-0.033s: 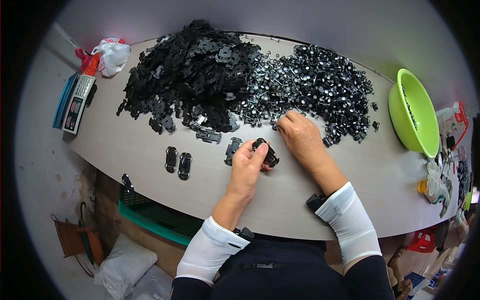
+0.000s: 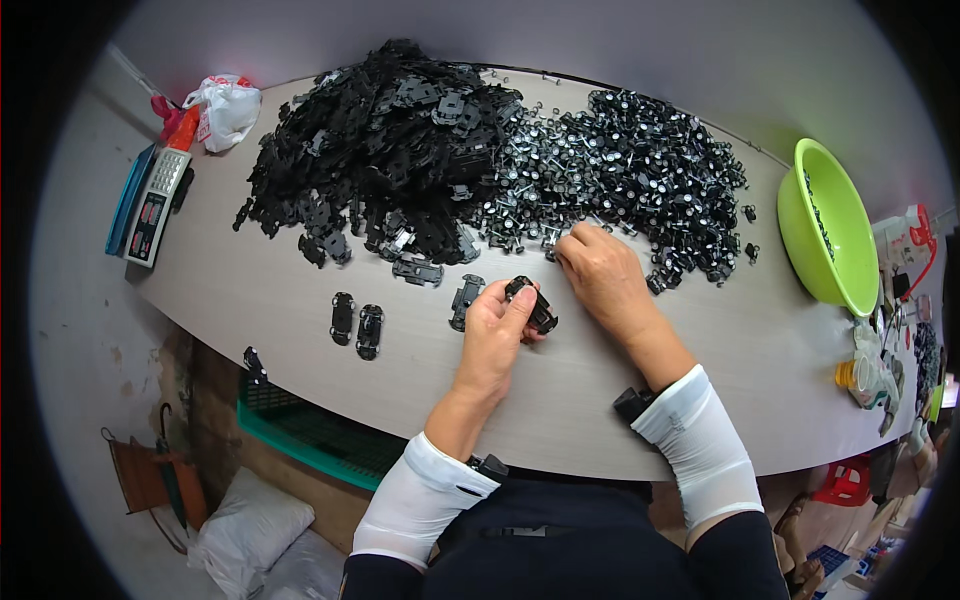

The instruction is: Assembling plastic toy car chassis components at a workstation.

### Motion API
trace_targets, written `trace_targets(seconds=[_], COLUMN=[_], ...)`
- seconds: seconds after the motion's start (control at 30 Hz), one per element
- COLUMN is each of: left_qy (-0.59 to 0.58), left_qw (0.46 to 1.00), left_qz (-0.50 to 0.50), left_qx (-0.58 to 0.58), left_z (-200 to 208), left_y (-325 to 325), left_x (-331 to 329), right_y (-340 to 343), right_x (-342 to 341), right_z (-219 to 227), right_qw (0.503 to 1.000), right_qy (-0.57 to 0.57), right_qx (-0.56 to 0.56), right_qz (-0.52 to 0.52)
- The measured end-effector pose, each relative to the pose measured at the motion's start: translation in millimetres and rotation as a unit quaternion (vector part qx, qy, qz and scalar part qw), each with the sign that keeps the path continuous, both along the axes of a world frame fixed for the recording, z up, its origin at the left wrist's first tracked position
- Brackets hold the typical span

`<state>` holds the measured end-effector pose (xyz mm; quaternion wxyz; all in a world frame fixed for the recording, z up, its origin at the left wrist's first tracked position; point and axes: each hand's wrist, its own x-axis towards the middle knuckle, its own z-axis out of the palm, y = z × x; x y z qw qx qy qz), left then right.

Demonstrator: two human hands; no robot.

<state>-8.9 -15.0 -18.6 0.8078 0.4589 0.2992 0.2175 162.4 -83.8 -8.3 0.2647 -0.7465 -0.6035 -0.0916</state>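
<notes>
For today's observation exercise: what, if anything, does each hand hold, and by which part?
The left hand pinches a small black plastic piece at its near end. The right hand rests on the wheel pile; any hold is hidden.

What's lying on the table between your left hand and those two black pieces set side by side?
One flat black plate lies just beside the left hand; toward the two black pieces, bare tabletop, in the head view.

Setting: small assembly workshop | Evidence: long worktable (image 2: 300, 300) heaped with black plastic chassis parts (image 2: 380, 130) and wheel-axle pieces (image 2: 640, 160) | 1 green basin (image 2: 830, 250), 1 weighing scale (image 2: 155, 200), 1 green crate (image 2: 310, 430)
</notes>
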Motion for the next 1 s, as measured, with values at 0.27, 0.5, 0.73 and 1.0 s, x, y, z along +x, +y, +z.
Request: trace_targets(seconds=[0.27,0.5,0.73,1.0], left_qy=[0.009,-0.032,-0.038,-0.041], left_qw=[1.000,0.999,0.997,0.996], left_qz=[0.009,0.022,0.051,0.067], left_qx=[0.006,-0.032,-0.051,-0.049], left_z=[1,-3,8,6], left_y=[-2,0,-3,-12], left_x=[1,4,3,2], right_y=[-25,-35,-53,-52], right_x=[3,-4,-32,-39], right_z=[1,11,19,21], right_qw=[0.987,0.986,0.967,0.974], right_qy=[0.163,0.165,0.230,0.205], right_qx=[0.011,0.035,0.108,0.059], right_qz=[0.007,0.019,0.027,0.075])
